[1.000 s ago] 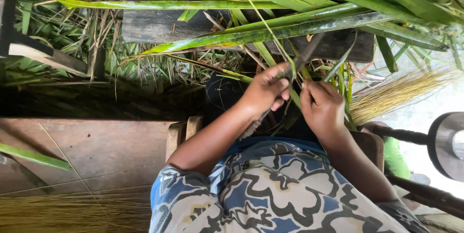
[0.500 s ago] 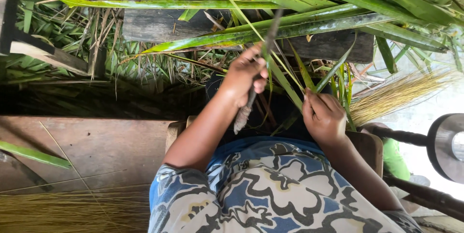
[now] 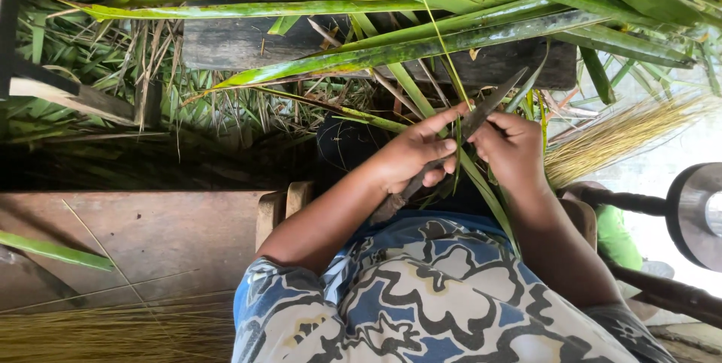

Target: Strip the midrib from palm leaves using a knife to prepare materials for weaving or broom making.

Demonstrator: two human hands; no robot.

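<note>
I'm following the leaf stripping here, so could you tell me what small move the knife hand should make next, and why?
Probably draw the knife along the leaf strip, away from the body. The left hand grips the knife with its blade laid against the strip, and the right hand pinches that strip beside the blade, so it looks set for a cut.

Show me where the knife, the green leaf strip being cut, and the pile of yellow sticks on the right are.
knife (image 3: 492, 103), head view, on the blade.
green leaf strip (image 3: 481, 186), head view, below the hands.
pile of yellow sticks (image 3: 617, 137), head view, mid-bundle.
</note>
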